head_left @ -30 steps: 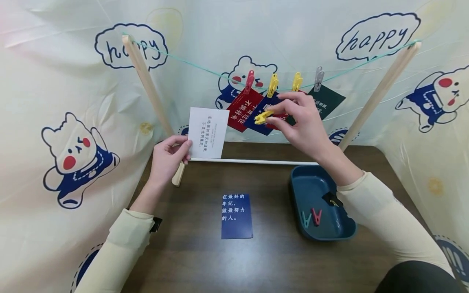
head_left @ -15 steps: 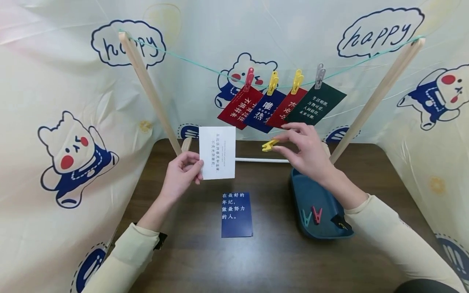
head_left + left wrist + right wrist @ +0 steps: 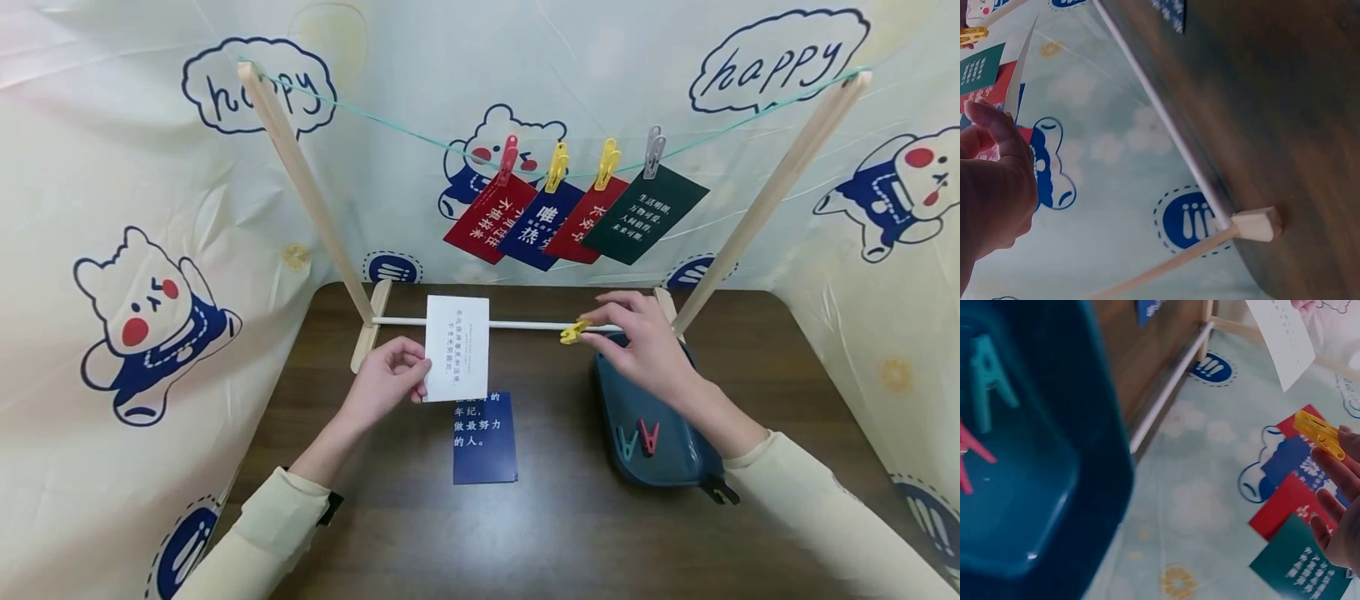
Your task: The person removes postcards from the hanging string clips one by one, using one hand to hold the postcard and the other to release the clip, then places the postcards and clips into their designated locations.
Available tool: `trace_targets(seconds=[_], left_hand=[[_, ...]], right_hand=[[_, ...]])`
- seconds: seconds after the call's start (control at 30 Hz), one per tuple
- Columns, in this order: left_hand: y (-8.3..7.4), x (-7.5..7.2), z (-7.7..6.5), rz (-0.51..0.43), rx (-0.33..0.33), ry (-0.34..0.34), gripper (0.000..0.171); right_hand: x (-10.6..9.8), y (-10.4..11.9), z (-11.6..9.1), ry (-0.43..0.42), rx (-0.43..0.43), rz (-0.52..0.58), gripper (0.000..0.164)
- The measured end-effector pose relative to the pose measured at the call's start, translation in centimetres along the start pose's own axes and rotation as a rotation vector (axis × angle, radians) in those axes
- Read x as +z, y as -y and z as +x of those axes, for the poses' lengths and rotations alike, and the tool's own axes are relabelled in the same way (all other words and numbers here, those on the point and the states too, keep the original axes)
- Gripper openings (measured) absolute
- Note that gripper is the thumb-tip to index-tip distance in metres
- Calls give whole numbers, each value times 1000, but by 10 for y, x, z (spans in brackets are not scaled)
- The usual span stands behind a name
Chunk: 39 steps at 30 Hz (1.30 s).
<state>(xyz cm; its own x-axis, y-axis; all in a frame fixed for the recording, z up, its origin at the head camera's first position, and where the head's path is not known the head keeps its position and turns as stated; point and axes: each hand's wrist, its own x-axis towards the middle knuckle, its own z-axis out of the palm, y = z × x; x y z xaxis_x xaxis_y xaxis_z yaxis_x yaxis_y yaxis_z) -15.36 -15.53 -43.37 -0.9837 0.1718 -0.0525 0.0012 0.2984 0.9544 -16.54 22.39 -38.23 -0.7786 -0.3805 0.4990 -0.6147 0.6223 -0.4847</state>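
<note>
My left hand (image 3: 392,372) pinches a white card (image 3: 459,350) with dark lettering by its left edge, above the table and overlapping the top of a blue card (image 3: 484,446). Between thumb and fingertips, my right hand (image 3: 641,342) holds a yellow clothespin (image 3: 574,332), also visible in the right wrist view as a yellow clip (image 3: 1319,434). Behind both hands, a red card (image 3: 491,221), a blue card (image 3: 542,229), a second red card (image 3: 587,223) and a green card (image 3: 647,215) hang by clothespins from a thin teal string (image 3: 397,129).
Two slanted wooden posts (image 3: 303,187) carry the string, with a white rod (image 3: 525,325) joining them low down. Under my right forearm stands a blue tray (image 3: 660,473) holding a green clothespin (image 3: 626,445) and a pink clothespin (image 3: 648,437). A patterned curtain (image 3: 165,192) surrounds the brown table (image 3: 420,542).
Both hands have come down from near the string. The white card has moved right and lower, over the blue card's top edge. The yellow clothespin has lowered and shifted slightly right.
</note>
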Motion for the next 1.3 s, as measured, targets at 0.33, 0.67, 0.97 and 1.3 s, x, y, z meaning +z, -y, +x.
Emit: trace_targets(seconds=[0.33, 0.67, 0.97, 1.3], left_hand=[[24, 18, -6, 8, -112, 115, 12], [47, 39, -12, -87, -253, 178, 19], [65, 54, -19, -137, -336, 209, 18], [79, 63, -22, 219, -305, 187, 12]], right_hand=[[0, -25, -33, 45, 102, -43, 28], [-5, -47, -61, 132, 256, -95, 25], [-13, -62, -75, 306, 357, -121, 25], [-12, -72, -83, 426, 379, -165, 29]])
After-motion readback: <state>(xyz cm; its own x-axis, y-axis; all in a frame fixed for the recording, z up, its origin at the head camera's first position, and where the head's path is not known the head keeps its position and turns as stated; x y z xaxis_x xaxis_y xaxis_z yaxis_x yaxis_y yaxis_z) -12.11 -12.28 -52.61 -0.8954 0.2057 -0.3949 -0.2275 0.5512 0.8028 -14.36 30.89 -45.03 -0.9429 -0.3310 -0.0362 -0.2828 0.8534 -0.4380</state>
